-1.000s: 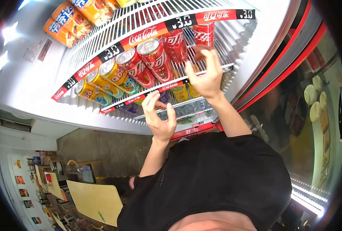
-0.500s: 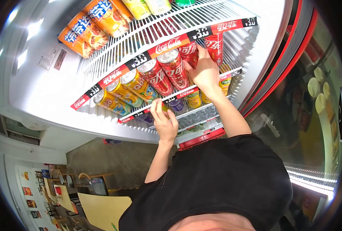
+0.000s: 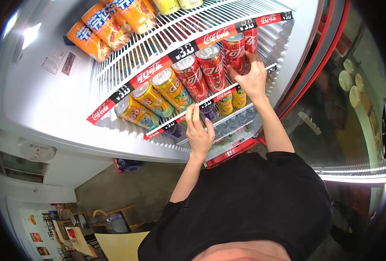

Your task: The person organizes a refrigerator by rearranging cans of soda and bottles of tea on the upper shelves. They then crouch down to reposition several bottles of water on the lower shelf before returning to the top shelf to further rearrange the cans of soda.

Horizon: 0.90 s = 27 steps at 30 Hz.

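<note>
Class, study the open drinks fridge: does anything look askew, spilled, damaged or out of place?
Nothing stands out. The red cans and yellow cans stand in one neat row on the wire shelf; the right hand touches a red can, the left hand is at the shelf edge. No spill shows.

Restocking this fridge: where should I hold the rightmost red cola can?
Grip the rightmost red cola can low on its round side, from the open front: it stands upright, a neighbour close beside, the price strip hiding its top.
</note>
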Available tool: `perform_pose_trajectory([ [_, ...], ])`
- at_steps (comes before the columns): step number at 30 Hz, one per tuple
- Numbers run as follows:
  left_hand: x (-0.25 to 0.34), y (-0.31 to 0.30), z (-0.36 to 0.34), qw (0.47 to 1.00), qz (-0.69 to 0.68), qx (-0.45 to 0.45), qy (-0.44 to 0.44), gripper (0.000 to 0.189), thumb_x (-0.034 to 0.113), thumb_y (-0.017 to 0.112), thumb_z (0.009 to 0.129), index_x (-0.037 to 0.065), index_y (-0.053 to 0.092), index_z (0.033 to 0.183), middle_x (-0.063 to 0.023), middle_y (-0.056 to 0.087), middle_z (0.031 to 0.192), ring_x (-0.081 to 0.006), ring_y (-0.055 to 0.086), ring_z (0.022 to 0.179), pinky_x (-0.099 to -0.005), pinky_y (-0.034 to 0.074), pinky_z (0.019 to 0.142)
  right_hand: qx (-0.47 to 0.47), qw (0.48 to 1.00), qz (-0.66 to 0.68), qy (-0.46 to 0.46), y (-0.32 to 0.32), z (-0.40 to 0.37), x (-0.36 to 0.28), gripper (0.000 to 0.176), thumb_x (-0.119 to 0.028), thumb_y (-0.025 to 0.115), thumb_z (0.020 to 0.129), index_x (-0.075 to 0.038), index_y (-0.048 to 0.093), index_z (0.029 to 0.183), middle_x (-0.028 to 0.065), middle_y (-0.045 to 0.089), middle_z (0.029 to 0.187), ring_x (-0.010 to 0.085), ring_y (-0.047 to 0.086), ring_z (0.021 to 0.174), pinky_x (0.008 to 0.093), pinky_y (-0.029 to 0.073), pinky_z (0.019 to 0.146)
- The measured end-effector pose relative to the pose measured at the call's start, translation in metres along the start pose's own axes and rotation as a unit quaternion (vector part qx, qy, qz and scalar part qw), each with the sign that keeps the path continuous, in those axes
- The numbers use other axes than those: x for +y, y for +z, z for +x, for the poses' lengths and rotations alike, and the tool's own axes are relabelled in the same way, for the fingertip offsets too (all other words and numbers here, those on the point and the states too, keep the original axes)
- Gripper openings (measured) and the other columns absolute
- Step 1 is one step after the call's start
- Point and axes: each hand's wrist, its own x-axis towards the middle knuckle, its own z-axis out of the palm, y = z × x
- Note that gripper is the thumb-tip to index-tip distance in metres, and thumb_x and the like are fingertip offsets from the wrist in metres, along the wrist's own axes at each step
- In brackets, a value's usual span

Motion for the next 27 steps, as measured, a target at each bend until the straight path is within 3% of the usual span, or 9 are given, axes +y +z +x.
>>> perform_pose_trajectory([
  [3,0.001,-0.004,-0.002,0.999,-0.037,-0.024,-0.029,0.065,-0.003,0.064,0.083,-0.004,0.041,0.144,-0.0284,0.044,0.142,-0.0468,0.051,0.13,-0.0478,0.049,0.102,-0.017,0.999,0.02,0.018,-0.004,-0.003,-0.002,0.059,-0.033,0.088,0.066,-0.002,0.066,0.111,0.0172,0.069,0.097,0.035,0.067,0.09,0.0442,0.054,0.082],
  [6,0.006,-0.012,0.006,1.0,-0.021,-0.013,-0.005,0.063,-0.003,0.064,0.082,-0.004,0.043,0.141,-0.0254,0.048,0.139,-0.0444,0.059,0.12,-0.046,0.055,0.094,-0.065,0.997,0.028,0.03,-0.012,-0.004,0.001,0.059,-0.035,0.087,0.065,-0.001,0.067,0.109,0.0166,0.069,0.094,0.0342,0.067,0.087,0.0433,0.054,0.081],
  [14,0.007,-0.023,0.006,0.995,-0.061,-0.065,-0.046,0.065,-0.001,0.064,0.083,-0.002,0.043,0.145,-0.0261,0.046,0.143,-0.0447,0.052,0.13,-0.0471,0.048,0.103,-0.149,0.987,0.018,0.052,-0.022,-0.007,-0.002,0.067,-0.044,0.086,0.067,0.002,0.069,0.113,0.0194,0.073,0.103,0.0357,0.069,0.1,0.0427,0.053,0.092],
  [15,0.009,-0.026,0.007,0.994,-0.071,-0.063,-0.049,0.064,-0.001,0.064,0.084,-0.002,0.044,0.144,-0.0255,0.046,0.144,-0.0442,0.052,0.13,-0.0472,0.049,0.103,-0.158,0.986,0.025,0.042,-0.023,-0.007,-0.001,0.065,-0.046,0.084,0.073,0.002,0.068,0.114,0.02,0.072,0.108,0.0358,0.068,0.102,0.0425,0.052,0.093],
  [18,0.013,-0.034,0.012,0.991,-0.086,-0.079,-0.061,0.062,-0.002,0.063,0.084,-0.002,0.045,0.144,-0.025,0.047,0.143,-0.044,0.052,0.13,-0.047,0.049,0.103,-0.113,0.981,0.135,0.079,-0.024,-0.005,-0.004,0.056,-0.042,0.08,0.082,0.002,0.068,0.114,0.0184,0.071,0.108,0.0315,0.069,0.099,0.0398,0.053,0.091],
  [20,0.017,-0.04,0.014,0.987,-0.097,-0.09,-0.091,0.06,-0.002,0.063,0.084,-0.001,0.047,0.143,-0.0227,0.048,0.143,-0.0427,0.053,0.129,-0.0462,0.049,0.103,-0.063,0.965,0.212,0.141,-0.022,0.003,-0.005,0.04,-0.028,0.077,0.087,0.002,0.065,0.109,0.0149,0.066,0.096,0.0251,0.067,0.092,0.0361,0.053,0.082],
  [22,0.021,-0.043,0.017,0.983,-0.1,-0.102,-0.119,0.06,-0.002,0.063,0.084,-0.001,0.048,0.142,-0.0218,0.049,0.143,-0.0427,0.052,0.13,-0.0464,0.048,0.104,0.032,0.989,0.124,0.068,-0.019,0.015,-0.004,0.035,-0.022,0.077,0.084,0.001,0.063,0.106,0.0137,0.063,0.093,0.026,0.064,0.088,0.037,0.052,0.08],
  [26,0.026,-0.043,0.018,0.983,-0.077,-0.092,-0.137,0.057,-0.003,0.064,0.085,0.0,0.051,0.141,-0.0179,0.05,0.142,-0.0279,0.064,0.103,-0.0333,0.054,0.073,0.114,0.993,-0.023,0.031,-0.011,0.038,0.008,0.052,-0.018,0.079,0.077,0.003,0.054,0.119,0.0158,0.06,0.102,0.0354,0.06,0.098,0.0442,0.048,0.093],
  [27,0.022,-0.038,0.015,0.987,-0.073,-0.08,-0.122,0.057,-0.003,0.064,0.086,0.001,0.052,0.141,-0.0168,0.05,0.143,-0.024,0.064,0.096,-0.0313,0.052,0.067,0.035,0.994,0.048,0.086,-0.009,0.043,0.013,0.057,-0.019,0.079,0.077,0.003,0.053,0.123,0.0179,0.057,0.114,0.0361,0.056,0.109,0.0439,0.045,0.098],
])
